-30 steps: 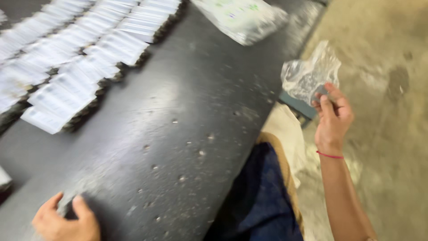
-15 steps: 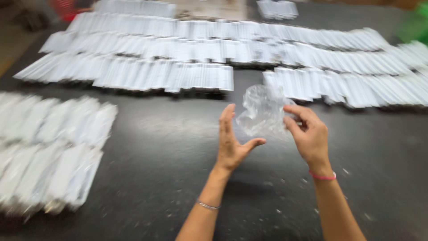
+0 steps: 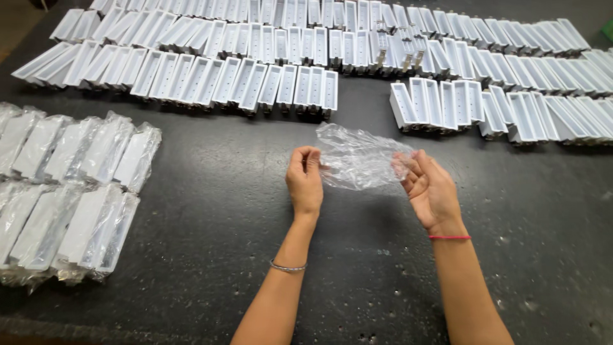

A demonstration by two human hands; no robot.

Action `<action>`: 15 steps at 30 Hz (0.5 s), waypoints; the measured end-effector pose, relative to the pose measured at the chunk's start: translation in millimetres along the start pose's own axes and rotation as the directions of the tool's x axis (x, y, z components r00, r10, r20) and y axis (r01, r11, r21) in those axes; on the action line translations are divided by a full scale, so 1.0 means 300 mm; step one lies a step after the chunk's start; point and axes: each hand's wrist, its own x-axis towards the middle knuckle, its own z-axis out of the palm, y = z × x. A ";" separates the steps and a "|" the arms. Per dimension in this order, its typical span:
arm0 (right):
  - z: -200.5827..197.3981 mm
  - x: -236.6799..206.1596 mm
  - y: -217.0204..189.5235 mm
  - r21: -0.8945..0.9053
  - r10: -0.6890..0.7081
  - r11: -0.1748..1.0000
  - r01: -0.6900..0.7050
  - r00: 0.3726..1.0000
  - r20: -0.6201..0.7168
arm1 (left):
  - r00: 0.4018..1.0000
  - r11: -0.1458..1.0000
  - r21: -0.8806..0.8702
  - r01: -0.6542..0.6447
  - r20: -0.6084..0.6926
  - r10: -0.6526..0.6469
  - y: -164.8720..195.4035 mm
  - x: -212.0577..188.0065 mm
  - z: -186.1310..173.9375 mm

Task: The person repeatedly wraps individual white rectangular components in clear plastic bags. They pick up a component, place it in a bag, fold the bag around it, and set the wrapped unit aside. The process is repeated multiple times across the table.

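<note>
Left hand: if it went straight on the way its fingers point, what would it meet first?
The left hand points away from the person, up the dark table. First it would probably reach the near row of white open trays; height above the table is unclear.

Dark speckled worktable (image 3: pixel 211 255) under even light, brown floor (image 3: pixel 16 16) top left.

We see a factory packing bench: dark worktable (image 3: pixel 211 255), rows of identical white plastic housings (image 3: pixel 255 80), bagged ones (image 3: pixel 70 191) stacked aside.
</note>
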 end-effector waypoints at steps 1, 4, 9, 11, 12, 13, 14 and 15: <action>-0.001 -0.002 -0.009 -0.038 0.048 0.998 -0.047 0.999 0.013 | 1.000 1.000 0.026 -0.012 -0.014 0.013 0.004 -0.005 0.000; 0.018 -0.016 -0.021 -0.230 0.166 0.963 -0.139 0.981 0.103 | 0.997 0.995 0.067 -0.072 0.012 0.071 0.018 -0.017 0.000; 0.085 -0.051 0.011 -0.485 0.127 0.875 -0.012 0.971 0.205 | 0.987 0.962 0.221 -0.161 0.052 0.153 0.009 -0.031 0.000; 0.094 -0.059 0.000 -0.561 0.179 0.826 -0.059 0.971 0.161 | 0.978 0.940 0.278 -0.198 0.000 0.206 -0.003 -0.017 -0.017; 0.097 -0.059 -0.004 -0.598 0.205 0.797 -0.083 0.969 0.140 | 0.981 0.942 0.285 -0.176 -0.029 0.192 -0.007 -0.005 -0.031; 0.099 -0.058 -0.007 -0.604 0.214 0.793 -0.080 0.965 0.152 | 0.982 0.945 0.291 -0.152 -0.060 0.177 -0.010 0.008 -0.046; 0.097 -0.057 -0.012 -0.609 0.221 0.790 -0.076 0.961 0.166 | 0.978 0.928 0.336 -0.160 -0.077 0.196 -0.009 0.024 -0.064; 0.093 -0.055 -0.019 -0.612 0.227 0.787 -0.073 0.958 0.178 | 0.973 0.909 0.381 -0.166 -0.089 0.215 -0.005 0.040 -0.083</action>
